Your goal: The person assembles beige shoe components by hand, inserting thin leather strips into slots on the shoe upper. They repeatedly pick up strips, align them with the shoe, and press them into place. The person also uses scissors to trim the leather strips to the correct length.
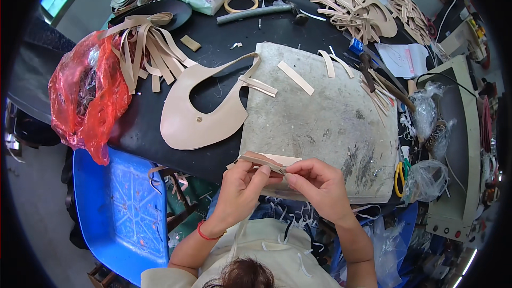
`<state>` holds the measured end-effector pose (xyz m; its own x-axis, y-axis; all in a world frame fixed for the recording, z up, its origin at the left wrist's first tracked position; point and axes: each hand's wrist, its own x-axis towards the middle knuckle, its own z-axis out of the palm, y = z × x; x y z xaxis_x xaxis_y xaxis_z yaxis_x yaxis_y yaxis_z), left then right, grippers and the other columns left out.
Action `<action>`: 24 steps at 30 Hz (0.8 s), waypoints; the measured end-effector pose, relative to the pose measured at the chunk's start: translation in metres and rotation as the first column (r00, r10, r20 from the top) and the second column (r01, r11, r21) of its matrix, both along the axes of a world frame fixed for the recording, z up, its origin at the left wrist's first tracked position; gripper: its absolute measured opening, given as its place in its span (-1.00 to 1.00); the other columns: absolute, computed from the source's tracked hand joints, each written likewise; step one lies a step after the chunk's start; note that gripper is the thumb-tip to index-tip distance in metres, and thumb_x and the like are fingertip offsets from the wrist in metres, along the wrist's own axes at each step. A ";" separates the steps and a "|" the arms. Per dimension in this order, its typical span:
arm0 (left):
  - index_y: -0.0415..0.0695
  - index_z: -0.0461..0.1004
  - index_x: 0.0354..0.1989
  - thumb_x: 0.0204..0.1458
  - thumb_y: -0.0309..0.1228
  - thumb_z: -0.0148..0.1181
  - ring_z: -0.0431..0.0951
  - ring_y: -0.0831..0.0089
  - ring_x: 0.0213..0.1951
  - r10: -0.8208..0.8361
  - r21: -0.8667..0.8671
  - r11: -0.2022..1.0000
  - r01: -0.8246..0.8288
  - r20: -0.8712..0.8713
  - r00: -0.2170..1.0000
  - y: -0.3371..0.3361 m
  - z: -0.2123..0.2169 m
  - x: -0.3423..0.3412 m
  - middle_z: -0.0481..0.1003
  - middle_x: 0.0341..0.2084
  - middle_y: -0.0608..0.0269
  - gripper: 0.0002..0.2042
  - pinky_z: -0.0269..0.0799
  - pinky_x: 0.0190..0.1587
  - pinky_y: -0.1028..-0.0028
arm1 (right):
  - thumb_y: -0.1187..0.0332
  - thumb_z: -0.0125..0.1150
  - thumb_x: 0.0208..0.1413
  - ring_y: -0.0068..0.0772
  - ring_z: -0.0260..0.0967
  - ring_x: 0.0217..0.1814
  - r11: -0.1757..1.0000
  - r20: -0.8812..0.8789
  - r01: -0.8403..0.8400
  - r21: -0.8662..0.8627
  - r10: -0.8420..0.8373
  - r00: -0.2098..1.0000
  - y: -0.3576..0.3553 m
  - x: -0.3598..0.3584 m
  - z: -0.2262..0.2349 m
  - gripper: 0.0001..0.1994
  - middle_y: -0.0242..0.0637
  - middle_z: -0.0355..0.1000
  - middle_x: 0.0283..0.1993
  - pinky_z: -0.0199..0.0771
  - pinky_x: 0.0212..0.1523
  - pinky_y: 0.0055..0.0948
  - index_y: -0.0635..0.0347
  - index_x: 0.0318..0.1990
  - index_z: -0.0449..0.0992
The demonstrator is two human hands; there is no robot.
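Note:
Near the front edge of a worn grey board (314,128), both of my hands pinch a narrow beige leather-like strip. My left hand (240,189) grips one end of the strip (260,161), thumb on top. At its other end the fingertips of my right hand (320,188) are pressed together. Just behind the fingers another flat beige piece (285,159) shows in part on the board. To the left lies a beige crescent-shaped bag panel (205,128) with a small metal stud. Its thin strap end reaches onto the board, where a loose strip (296,78) also lies.
Beige straps (152,53) hang together beside a red plastic bag (88,96). Below stands a blue plastic chair-like tub (133,208). At the back are a hammer (256,14), a tape roll (241,4) and more cut pieces (354,5). Yellow-handled scissors (399,178) lie at right.

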<state>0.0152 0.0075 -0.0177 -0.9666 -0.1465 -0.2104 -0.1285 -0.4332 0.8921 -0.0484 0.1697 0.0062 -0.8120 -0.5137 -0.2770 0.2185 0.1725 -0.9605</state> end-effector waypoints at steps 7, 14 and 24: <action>-0.44 0.35 -0.15 0.17 -0.59 -0.12 0.51 0.41 -0.15 -0.023 -0.042 0.999 0.022 -0.016 1.000 -0.003 0.002 0.000 0.45 -0.25 0.09 -0.82 0.50 -0.06 0.43 | 0.51 0.21 0.03 -0.64 0.42 -0.36 0.999 -0.036 -0.006 0.039 0.007 0.999 -0.002 0.000 0.000 -0.86 -0.30 0.51 -0.37 0.42 -0.33 -0.63 0.34 -0.23 0.50; -0.36 0.32 -0.19 0.17 -0.59 -0.15 0.51 0.35 -0.13 -0.067 -0.187 0.981 0.046 -0.111 0.992 0.005 0.001 0.004 0.43 -0.20 0.04 -0.87 0.50 -0.02 0.35 | 0.42 0.32 -0.04 -0.70 0.32 -0.47 0.989 -0.070 0.016 0.150 -0.006 0.998 -0.003 -0.003 0.009 -0.75 -0.36 0.40 -0.51 0.35 -0.43 -0.65 0.31 -0.28 0.37; -0.32 0.33 -0.19 0.18 -0.51 -0.13 0.51 0.38 -0.14 0.030 0.128 0.991 -0.028 -0.014 0.999 -0.005 0.009 -0.004 0.46 -0.20 0.04 -0.85 0.51 -0.05 0.32 | 0.45 0.35 -0.11 -0.46 0.38 -0.44 0.971 -0.497 0.054 0.234 0.071 0.865 0.020 -0.013 0.008 -0.60 -0.26 0.45 -0.40 0.39 -0.40 -0.48 0.30 -0.09 0.40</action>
